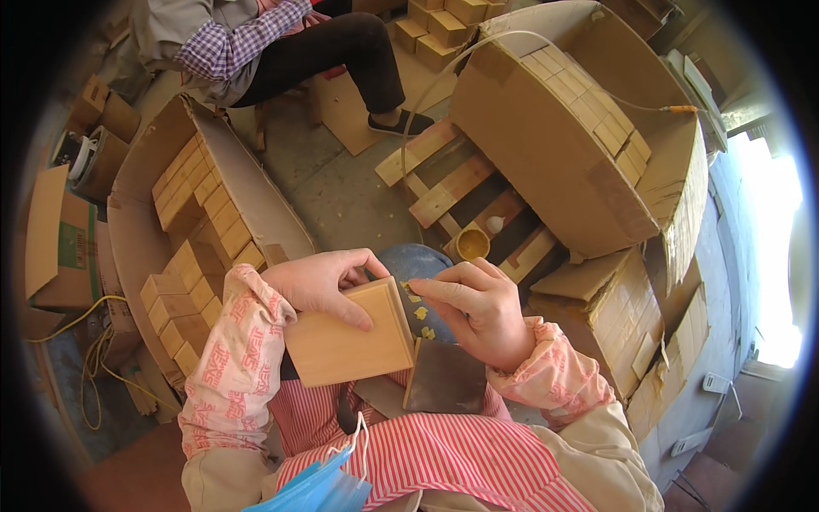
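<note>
My left hand [328, 286] grips a pale, smooth wooden block [350, 337], thumb across its top face and fingers behind the far edge. It is held tilted above my lap. Just right of it is my right hand [478, 307], its thumb and forefinger pinched together at the block's far right corner. Whatever is between those fingertips is too small to make out. Several yellow dabs [421, 313] stick to the blue cloth [401, 256] over my knee, below the fingertips. A dark brown sheet [445, 380], perhaps sandpaper, lies on my lap against the block's right side.
Cardboard boxes of wooden blocks stand at left [256, 196] and far right [546, 145]. Slatted wooden pallets [444, 196] lie between, bearing a round tub [472, 245] of yellowish stuff. Another person [290, 51] sits opposite. A yellow cord [90, 367] trails at left; a blue mask [320, 486] hangs near me.
</note>
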Tool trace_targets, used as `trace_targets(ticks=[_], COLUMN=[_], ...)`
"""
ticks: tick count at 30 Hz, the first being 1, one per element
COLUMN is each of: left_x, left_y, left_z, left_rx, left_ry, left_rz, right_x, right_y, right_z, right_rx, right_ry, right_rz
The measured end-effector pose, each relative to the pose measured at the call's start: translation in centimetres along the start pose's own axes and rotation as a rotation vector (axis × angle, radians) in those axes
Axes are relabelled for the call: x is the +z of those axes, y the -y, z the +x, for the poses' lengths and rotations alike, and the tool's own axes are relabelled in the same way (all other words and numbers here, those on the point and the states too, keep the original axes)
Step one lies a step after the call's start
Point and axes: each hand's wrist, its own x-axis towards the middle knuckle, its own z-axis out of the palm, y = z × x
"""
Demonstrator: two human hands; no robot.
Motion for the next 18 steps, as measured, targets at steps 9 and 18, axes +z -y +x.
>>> trace_targets(ticks=[9,18], left_x=[0.0,0.1], left_y=[0.2,0.0], left_z=[0.1,-0.2], left_rx=[0.016,-0.004], left_ry=[0.0,-0.016], left_rz=[0.002,-0.02], right_x=[0.6,-0.8], right_y=[1.1,-5.4], right_z=[0.8,-2.3], right_rx=[-0.077,0.413], right_ry=[0.034,-0.144], right_rz=[-0.087,0.119])
